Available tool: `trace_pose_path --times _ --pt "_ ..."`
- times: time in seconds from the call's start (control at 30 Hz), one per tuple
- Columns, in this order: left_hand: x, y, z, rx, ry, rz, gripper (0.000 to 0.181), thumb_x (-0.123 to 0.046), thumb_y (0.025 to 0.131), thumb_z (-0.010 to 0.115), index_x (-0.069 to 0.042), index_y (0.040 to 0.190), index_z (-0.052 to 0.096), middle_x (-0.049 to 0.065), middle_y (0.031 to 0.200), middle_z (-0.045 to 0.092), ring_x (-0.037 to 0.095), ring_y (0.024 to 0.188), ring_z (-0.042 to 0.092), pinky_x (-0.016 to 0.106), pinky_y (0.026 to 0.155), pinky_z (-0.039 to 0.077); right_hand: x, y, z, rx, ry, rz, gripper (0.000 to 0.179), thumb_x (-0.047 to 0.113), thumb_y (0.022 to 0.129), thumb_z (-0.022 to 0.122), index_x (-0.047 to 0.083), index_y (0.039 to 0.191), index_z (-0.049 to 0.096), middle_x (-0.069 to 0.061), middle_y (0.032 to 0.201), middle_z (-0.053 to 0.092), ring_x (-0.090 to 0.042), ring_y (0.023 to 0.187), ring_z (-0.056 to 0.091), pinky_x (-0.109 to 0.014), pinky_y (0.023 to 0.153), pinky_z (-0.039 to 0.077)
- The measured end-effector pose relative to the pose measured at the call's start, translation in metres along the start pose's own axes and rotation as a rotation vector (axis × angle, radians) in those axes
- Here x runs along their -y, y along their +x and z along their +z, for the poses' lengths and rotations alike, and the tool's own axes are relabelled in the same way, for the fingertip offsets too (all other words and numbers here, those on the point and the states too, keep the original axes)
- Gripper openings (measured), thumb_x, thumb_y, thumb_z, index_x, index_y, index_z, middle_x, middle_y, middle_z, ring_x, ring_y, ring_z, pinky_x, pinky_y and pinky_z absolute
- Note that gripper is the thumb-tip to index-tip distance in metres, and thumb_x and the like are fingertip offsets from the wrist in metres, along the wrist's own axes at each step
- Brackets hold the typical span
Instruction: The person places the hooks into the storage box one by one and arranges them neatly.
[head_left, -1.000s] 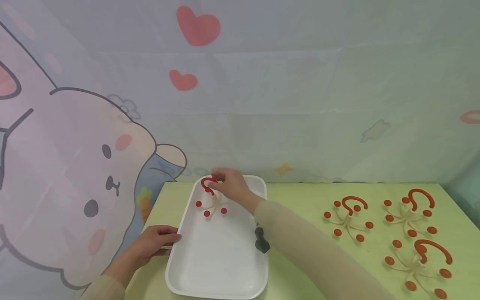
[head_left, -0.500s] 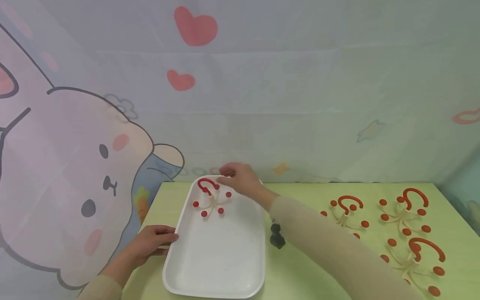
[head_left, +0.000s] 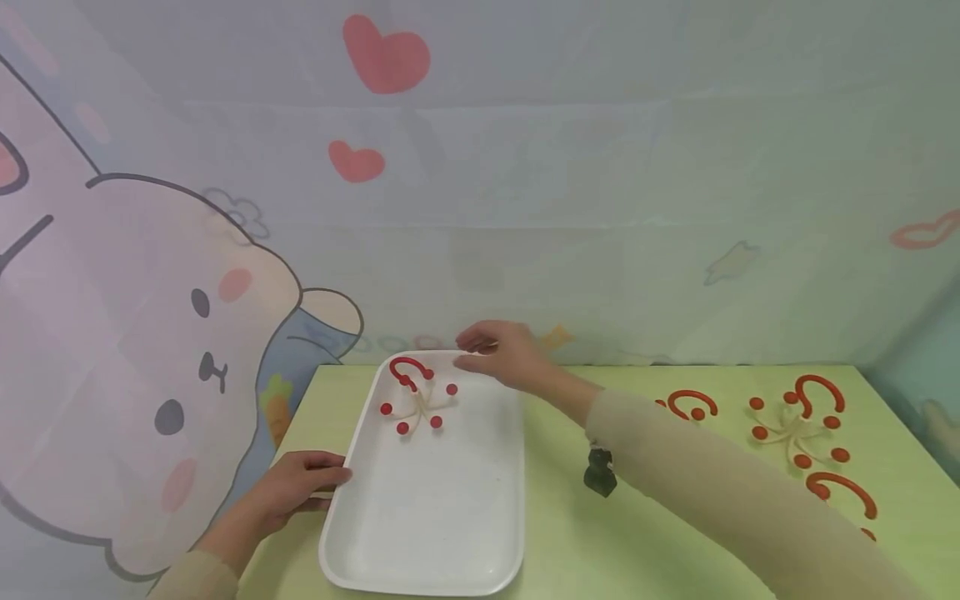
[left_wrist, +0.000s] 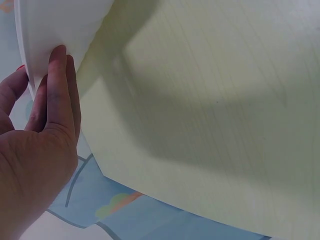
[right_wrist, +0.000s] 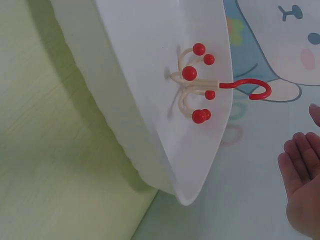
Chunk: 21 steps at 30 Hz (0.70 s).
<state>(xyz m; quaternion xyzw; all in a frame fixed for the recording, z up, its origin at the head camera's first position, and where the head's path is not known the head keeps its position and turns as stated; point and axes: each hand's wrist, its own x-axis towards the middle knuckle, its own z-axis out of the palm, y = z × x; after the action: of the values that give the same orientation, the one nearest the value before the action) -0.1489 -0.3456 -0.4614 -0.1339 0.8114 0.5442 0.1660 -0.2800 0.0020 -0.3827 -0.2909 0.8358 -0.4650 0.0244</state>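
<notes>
A white tray (head_left: 435, 517) lies lengthwise on the table. Near its far left corner stands a cream hanger (head_left: 418, 402) with curved arms, red ball tips and a red hook; the right wrist view shows the hanger (right_wrist: 197, 86) upright inside. My left hand (head_left: 303, 483) holds the tray's left side. In the left wrist view, that hand (left_wrist: 47, 135) has its thumb at the rim and its fingers against the outer wall. My right hand (head_left: 510, 354) hovers over the tray's far right corner, fingers loosely bent, holding nothing. Apart from the hanger is the right hand (right_wrist: 302, 185).
Similar hangers stand on the pale green table (head_left: 555, 533) at the right: a far hanger (head_left: 797, 429), a near hanger (head_left: 843, 487) and another hanger (head_left: 686, 402), the last two partly behind the right sleeve (head_left: 697, 483). A printed cloth (head_left: 525, 167) hangs behind.
My right hand has let go of the hanger and moved away to the right. The hanger stays in the tray. My left hand keeps its hold; the head view has shifted slightly.
</notes>
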Motion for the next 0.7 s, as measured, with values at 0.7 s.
trace_pose_path --times 0.7 --pt "-0.003 0.0 0.0 0.004 0.013 0.0 0.039 -0.01 0.1 0.073 0.015 0.128 0.065 0.017 0.116 0.075 0.022 0.101 0.075 0.035 0.079 0.066 -0.016 -0.074 -0.074 0.045 -0.096 -0.18 0.033 0.013 0.088 0.089 0.007 0.118 0.079 -0.003 0.115 0.077 -0.024 0.109 0.073 -0.048 0.101 0.059"
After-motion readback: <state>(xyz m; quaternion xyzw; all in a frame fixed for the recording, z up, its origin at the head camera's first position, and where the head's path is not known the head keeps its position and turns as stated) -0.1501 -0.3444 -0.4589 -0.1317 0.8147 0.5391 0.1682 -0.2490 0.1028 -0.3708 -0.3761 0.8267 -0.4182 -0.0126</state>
